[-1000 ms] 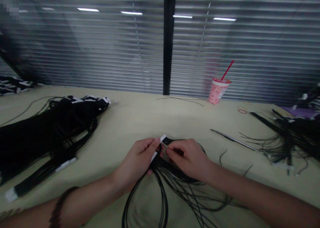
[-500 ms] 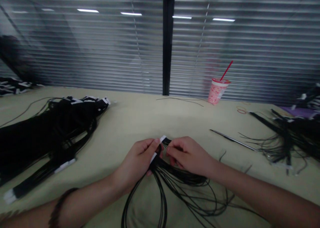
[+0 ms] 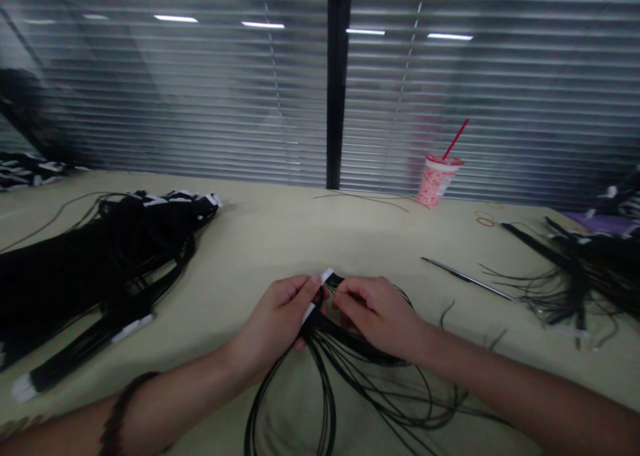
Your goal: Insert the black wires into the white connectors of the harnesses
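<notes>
A bundle of thin black cables [image 3: 350, 369] with white end pieces lies between my hands, its loose strands looping down toward the bottom edge. My left hand [image 3: 283, 313] is closed on the bundle beside two white ends, the thumb on top. Just right of it, my right hand [image 3: 377, 313] pinches at the strands close to the upper white end [image 3: 327, 275]. Its curled fingers partly hide the strands between them.
Piles of black cables lie on the table [image 3: 280, 229] at left [image 3: 65, 263] and right [image 3: 575, 269]. A pointed metal tool [image 3: 470, 280] rests right of my hands. Farther back stand a pink cup [image 3: 437, 181] with a red straw and several rubber bands [image 3: 485, 221].
My right hand has shifted very slightly, and a thin strand now arcs out behind it. My left hand keeps its hold in nearly the same place.
</notes>
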Available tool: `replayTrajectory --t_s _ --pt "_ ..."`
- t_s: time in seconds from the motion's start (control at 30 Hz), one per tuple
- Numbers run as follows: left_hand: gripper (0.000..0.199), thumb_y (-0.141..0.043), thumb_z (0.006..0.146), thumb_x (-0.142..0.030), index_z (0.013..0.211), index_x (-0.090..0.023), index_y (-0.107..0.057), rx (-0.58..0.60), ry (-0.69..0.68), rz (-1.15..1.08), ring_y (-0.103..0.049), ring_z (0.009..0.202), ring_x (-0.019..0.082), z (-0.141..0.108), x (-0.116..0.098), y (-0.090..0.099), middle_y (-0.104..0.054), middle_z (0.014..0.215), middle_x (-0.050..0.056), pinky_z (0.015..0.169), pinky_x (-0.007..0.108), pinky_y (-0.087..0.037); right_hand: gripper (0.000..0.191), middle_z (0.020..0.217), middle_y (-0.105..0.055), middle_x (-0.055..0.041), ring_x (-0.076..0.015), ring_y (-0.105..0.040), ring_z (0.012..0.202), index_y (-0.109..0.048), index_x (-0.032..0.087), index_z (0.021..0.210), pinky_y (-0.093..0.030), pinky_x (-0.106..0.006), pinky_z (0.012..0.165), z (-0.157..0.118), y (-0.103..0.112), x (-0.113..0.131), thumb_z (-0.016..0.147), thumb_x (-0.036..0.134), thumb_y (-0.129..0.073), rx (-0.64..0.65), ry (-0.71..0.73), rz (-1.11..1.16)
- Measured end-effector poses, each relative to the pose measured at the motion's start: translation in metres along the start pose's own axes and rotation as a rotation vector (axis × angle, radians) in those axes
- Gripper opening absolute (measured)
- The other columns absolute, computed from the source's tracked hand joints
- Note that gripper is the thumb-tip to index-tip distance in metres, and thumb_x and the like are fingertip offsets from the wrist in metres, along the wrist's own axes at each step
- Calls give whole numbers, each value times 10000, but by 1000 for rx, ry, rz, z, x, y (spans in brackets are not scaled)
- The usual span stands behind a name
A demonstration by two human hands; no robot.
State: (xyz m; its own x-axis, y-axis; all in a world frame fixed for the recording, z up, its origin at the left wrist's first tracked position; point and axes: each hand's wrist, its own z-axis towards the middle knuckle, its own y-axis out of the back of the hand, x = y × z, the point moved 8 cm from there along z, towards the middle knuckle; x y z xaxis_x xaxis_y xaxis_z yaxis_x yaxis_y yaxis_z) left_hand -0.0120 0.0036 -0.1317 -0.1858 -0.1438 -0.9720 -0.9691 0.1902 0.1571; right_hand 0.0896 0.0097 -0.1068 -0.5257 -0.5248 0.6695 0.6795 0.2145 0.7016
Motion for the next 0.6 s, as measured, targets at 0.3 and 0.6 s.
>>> replayTrajectory --t_s 0.3,0.6 --pt "352 -404 806 -449 627 -163 -504 -2 -58 47 -345 433 76 -1 -4 0 -418 534 -44 366 163 -290 202 544 -452 32 -64 -382 478 -455 152 652 -278 -202 495 -7 1 9 836 181 -375 -102 79 -205" --pt "342 -384 822 -448 654 -166 -481 43 -25 -36 -325 461 81 -4 -4 -6 -387 553 -46 383 165 -275 146 523 -450 44 -60 -387 472 -466 159 598 -270 -198 484 -9 7 10 745 152 -471 -240 135 -195"
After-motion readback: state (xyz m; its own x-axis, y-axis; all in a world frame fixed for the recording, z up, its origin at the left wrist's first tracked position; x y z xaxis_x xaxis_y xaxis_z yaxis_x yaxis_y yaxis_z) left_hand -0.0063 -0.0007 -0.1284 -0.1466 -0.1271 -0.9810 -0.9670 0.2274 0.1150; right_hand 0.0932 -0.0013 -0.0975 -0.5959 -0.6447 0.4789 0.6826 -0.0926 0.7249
